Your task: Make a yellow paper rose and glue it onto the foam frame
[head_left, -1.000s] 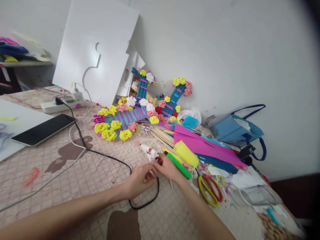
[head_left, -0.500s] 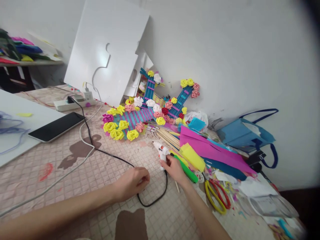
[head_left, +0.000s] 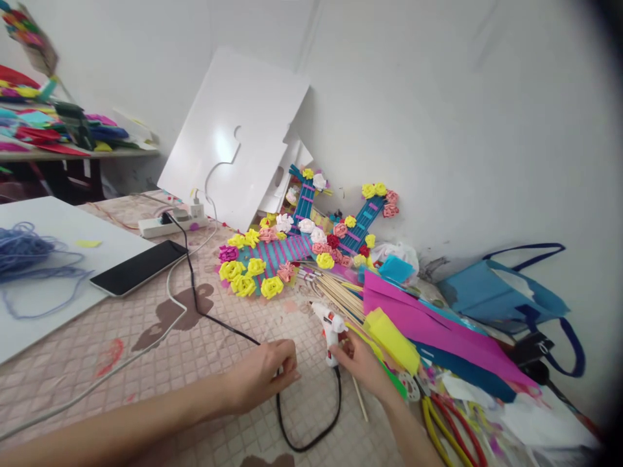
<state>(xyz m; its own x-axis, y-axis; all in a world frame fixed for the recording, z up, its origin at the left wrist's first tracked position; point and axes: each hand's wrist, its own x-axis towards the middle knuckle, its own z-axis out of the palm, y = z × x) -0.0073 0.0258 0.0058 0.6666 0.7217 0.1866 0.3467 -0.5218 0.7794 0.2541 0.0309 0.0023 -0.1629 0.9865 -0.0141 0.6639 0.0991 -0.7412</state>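
A white hot glue gun (head_left: 332,331) lies or is held slightly above the mat, its nozzle pointing up and left. My right hand (head_left: 360,360) has its fingers around the handle from the right. My left hand (head_left: 265,376) is closed, thumb against curled fingers, to the left of the gun. The gun's black cord (head_left: 224,324) runs into my left hand from the power strip and comes out below it, looping back to the handle. Fingers partly hide how the cord is gripped.
Paper-flower-covered letter shapes (head_left: 292,250) stand behind the gun against the wall. A phone (head_left: 139,267), power strip (head_left: 163,227) and white cable (head_left: 146,353) lie left. Wooden sticks (head_left: 341,295), magenta sheets (head_left: 418,305), scissors (head_left: 450,425) and a blue bag (head_left: 501,292) are right.
The view has shifted, so the scene sits lower and further right. My right hand stays on the glue gun. My left thumb now shows more clearly against the curled fingers.
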